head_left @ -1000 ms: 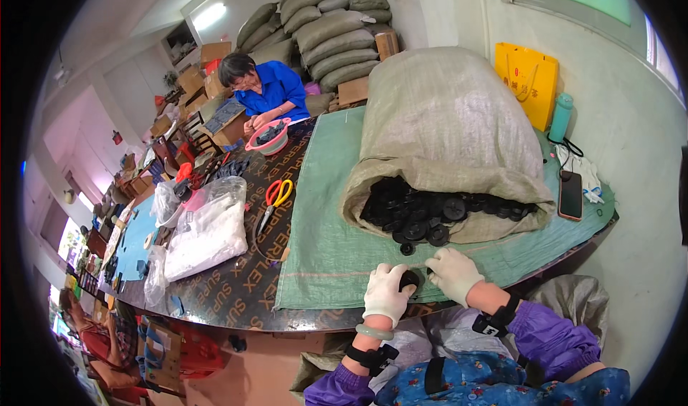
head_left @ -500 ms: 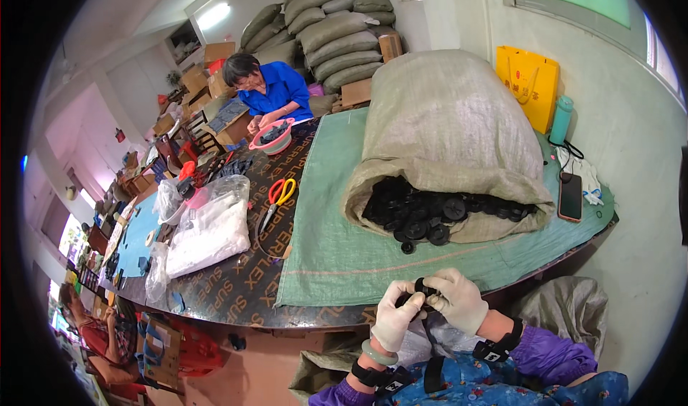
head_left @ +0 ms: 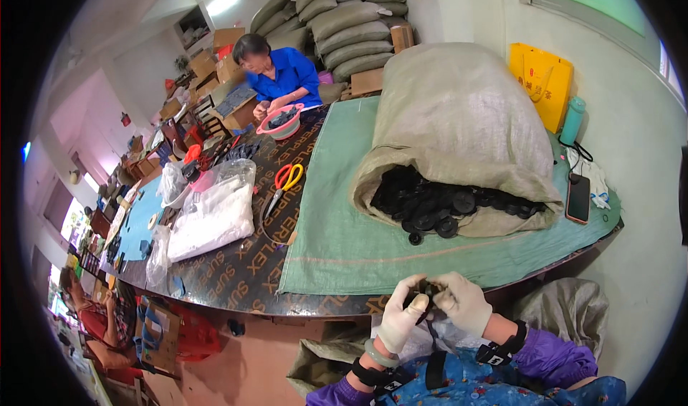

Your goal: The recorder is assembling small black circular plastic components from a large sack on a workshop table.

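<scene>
Hands point(head_left: 401, 320) point(head_left: 464, 304) farther back, fingers point(head_left: 408, 284) inward

Both white-gloved hands meet in front of the chest at the near edge of the desk point(head_left: 226, 280), fingertips close together. The left hand point(head_left: 400, 316) tilts up toward the desk, its fingers point(head_left: 411, 283) bent and the thumb folded in toward them. The right hand point(head_left: 467, 306) angles inward, back uppermost, its fingers curled down in a pinch. Both wrists wear black straps; the left also carries a pale bangle point(head_left: 380, 354). The purple-sleeved forearms lie on the desk's near side, converging from left and right, elbows bent.
</scene>
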`<state>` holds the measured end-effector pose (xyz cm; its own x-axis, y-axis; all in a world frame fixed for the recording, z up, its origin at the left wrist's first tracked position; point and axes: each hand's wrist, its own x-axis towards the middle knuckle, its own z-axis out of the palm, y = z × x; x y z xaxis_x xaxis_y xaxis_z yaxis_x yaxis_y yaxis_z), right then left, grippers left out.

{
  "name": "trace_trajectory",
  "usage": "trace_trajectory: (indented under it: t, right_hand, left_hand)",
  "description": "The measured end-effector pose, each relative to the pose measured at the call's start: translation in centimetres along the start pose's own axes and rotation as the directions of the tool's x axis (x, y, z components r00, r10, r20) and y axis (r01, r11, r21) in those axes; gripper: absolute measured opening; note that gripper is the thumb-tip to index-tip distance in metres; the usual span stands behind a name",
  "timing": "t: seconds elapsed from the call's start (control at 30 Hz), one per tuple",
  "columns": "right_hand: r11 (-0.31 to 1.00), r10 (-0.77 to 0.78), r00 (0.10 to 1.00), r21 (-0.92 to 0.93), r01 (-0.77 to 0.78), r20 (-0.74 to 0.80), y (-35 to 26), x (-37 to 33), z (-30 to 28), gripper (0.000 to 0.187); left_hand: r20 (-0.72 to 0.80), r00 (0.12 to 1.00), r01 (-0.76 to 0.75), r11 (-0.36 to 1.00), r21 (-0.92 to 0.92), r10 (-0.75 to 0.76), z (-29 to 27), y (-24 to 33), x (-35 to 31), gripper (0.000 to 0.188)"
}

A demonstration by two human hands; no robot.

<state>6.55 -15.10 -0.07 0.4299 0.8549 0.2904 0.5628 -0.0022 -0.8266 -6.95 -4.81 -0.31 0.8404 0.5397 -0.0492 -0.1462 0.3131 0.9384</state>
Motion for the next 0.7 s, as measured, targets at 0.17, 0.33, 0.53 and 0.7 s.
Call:
trace_trajectory:
  t: [0.17,0.33,0.53,0.7]
  right_hand:
    - [0.993,0.108,0.989,0.028,-0.111,0.099,0.7,0.1,0.8,0.041]
    - [0.986,-0.075,0.997,-0.149,0.074,0.001,0.4,-0.6,1.8,0.037]
    - [0.961,-0.211,0.978,-0.181,0.207,0.002,-0.8,-0.4,2.1,0.041]
    - [0.883,0.258,0.877,0.270,-0.385,0.406,-0.5,0.1,1.4,0.051]
  left_hand:
    - [-0.002,0.951,-0.278,0.856,0.436,0.309,-0.8,-1.4,0.1,0.048]
    - [-0.028,0.954,-0.260,0.875,0.408,0.297,-0.9,-1.1,-0.6,0.062]
    - [0.055,0.995,0.089,0.971,-0.222,-0.079,-1.5,-0.4,-1.8,0.061]
    - [0.003,0.964,-0.211,0.752,0.624,0.268,-1.9,-0.7,-2.9,0.055]
